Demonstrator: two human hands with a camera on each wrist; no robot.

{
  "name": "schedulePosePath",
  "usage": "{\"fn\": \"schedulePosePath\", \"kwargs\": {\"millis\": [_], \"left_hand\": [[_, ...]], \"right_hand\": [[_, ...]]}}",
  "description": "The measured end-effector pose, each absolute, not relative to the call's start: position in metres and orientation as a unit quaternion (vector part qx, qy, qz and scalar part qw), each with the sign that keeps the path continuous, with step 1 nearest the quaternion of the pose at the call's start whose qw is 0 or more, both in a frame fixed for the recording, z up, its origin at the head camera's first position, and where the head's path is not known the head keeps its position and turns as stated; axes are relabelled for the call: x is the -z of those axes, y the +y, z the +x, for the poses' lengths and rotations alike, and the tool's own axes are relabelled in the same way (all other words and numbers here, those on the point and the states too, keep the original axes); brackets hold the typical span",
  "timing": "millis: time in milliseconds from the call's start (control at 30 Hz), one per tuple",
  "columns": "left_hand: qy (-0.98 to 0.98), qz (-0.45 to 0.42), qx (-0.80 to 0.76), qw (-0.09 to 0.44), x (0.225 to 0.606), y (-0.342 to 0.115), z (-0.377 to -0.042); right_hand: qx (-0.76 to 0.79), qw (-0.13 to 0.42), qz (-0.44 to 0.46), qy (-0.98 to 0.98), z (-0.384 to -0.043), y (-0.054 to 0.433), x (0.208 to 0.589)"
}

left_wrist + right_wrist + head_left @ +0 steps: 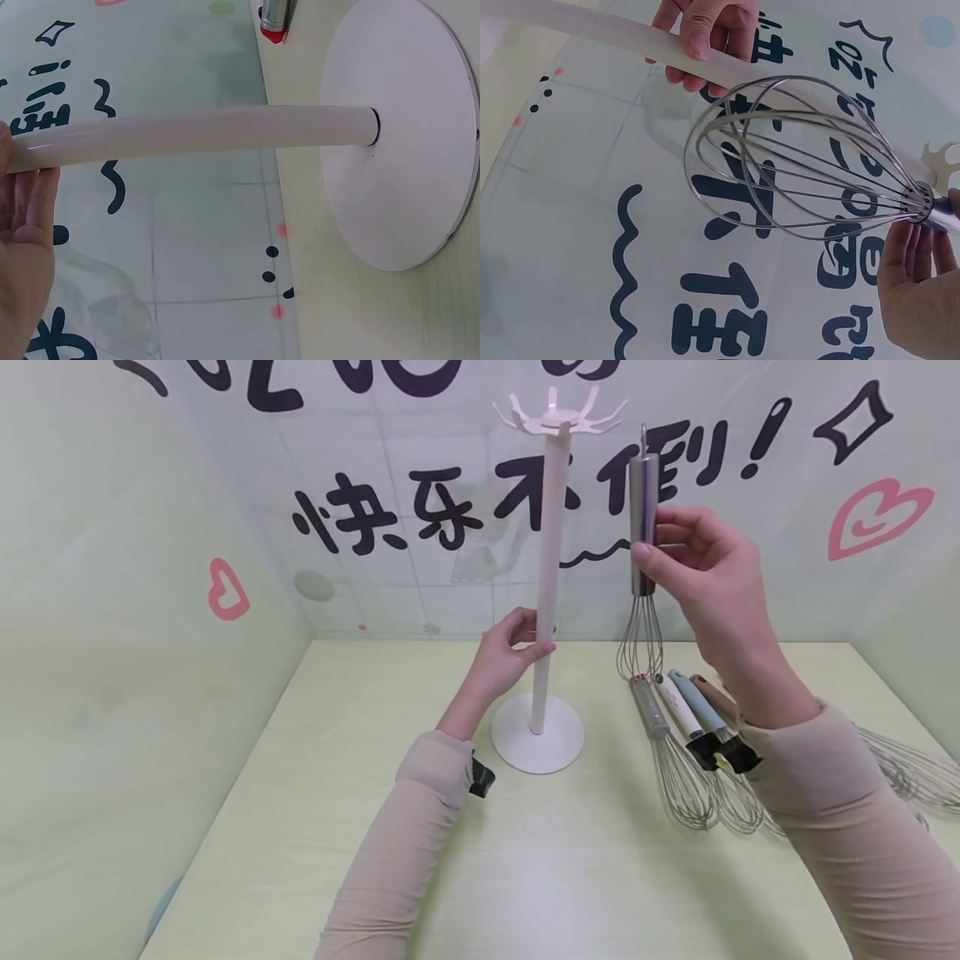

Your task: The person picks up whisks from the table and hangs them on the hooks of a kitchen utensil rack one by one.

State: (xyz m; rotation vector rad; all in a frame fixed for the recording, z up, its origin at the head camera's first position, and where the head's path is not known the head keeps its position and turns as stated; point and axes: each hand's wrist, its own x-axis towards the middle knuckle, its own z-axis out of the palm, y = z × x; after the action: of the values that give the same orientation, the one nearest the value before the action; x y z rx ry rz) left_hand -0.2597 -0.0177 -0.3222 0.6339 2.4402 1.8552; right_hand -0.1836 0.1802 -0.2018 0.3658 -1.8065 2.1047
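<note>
A white stand has a slim pole, a round base flat on the table and a crown of upturned hooks on top. My left hand grips the pole's lower part; in the left wrist view its fingers wrap the pole from one side. To the right of the pole, my right hand pinches a whisk by its shiny steel handle, wires down and hanging loop up. The whisk is held apart from the stand, below hook height. The right wrist view shows its wire balloon near the lens, with the steel collar by the fingers.
Several whisks lie on the table at the right, among them ones with a grey handle, a white handle and a blue handle. My right forearm partly covers them. A printed backdrop rises behind the table.
</note>
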Motion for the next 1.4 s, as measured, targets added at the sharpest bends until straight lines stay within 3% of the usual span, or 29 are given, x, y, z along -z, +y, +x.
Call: {"fn": "schedulePosePath", "kwargs": {"millis": [1400], "left_hand": [[0.775,0.208,-0.597,0.008,0.324,-0.019,-0.261]], "right_hand": [[-0.718,0.167,0.11,-0.667,-0.195,0.157,0.197]]}}
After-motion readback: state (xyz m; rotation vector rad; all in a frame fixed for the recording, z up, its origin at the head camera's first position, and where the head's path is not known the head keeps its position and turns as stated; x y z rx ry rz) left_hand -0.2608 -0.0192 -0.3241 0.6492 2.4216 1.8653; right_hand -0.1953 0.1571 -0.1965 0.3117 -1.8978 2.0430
